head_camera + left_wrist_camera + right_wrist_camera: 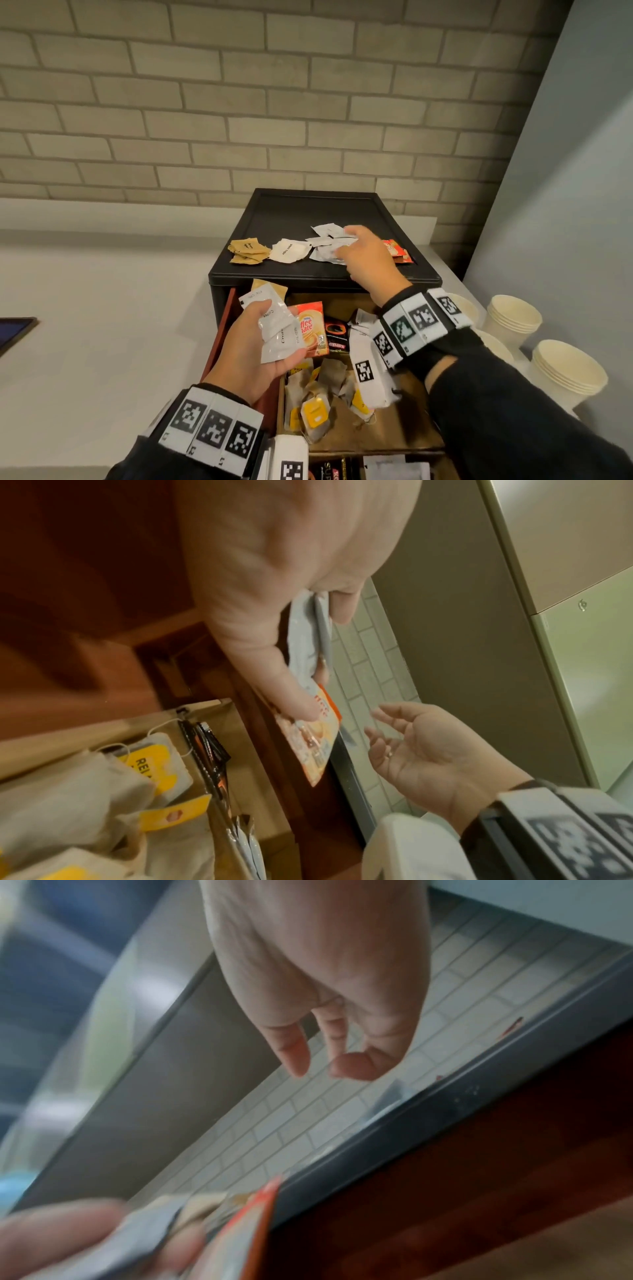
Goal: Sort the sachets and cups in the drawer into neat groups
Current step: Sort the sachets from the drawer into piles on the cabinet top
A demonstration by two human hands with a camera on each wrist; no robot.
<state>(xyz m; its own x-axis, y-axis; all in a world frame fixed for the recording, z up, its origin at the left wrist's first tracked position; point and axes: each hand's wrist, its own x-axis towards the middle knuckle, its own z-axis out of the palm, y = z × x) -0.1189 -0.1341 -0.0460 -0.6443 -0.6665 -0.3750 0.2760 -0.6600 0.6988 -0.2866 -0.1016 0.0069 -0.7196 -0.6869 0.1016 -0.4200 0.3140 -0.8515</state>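
My left hand grips a fan of sachets above the open drawer: white creamer packs, a brown one behind, and an orange Coffee-mate sachet. My right hand hovers over a loose pile of white sachets on the black drawer unit's top. Its fingers hang relaxed and hold nothing. Brown sachets, cream sachets and red sachets lie there in separate groups. Paper cup stacks stand to the right.
Yellow-tagged tea bags and black coffee sachets fill the drawer compartments. A second cup stack stands nearer on the right. A brick wall rises behind the unit. A dark tablet edge lies on the white counter at far left.
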